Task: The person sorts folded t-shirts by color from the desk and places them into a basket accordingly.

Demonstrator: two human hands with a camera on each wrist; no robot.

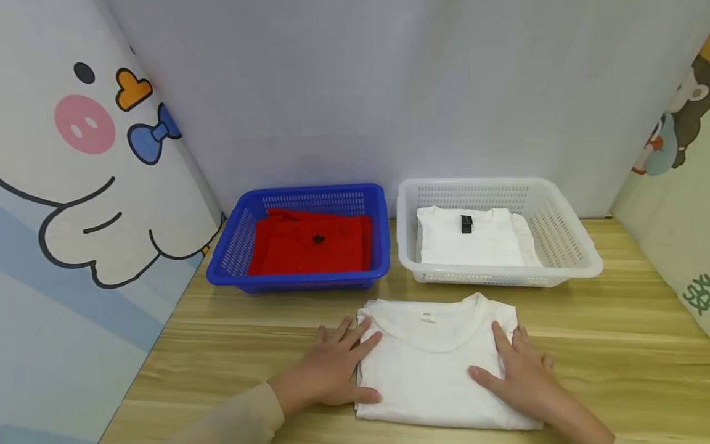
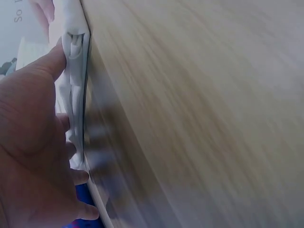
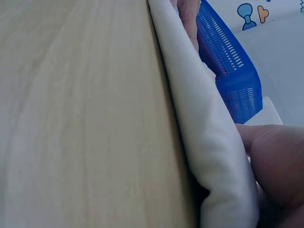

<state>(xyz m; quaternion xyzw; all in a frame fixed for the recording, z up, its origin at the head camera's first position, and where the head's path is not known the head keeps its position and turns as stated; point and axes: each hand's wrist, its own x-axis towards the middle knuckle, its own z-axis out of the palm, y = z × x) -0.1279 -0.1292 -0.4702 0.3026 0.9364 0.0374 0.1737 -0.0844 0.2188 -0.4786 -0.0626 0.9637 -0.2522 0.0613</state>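
A folded white T-shirt lies flat on the table, its round neckline and small label facing up at the far side. My left hand rests along its left edge, fingers spread, with thumb and some fingertips on the cloth. In the left wrist view the left hand touches the stacked folds of the shirt from the side. On the right edge lies my right hand, thumb and forefinger on top, the other fingers beside the cloth. The right wrist view shows the shirt's thick near fold.
Behind the shirt, a blue basket holds folded red clothing. To its right, a white basket holds folded white clothing. Both stand on the wooden table near the back wall, with printed panels at the sides.
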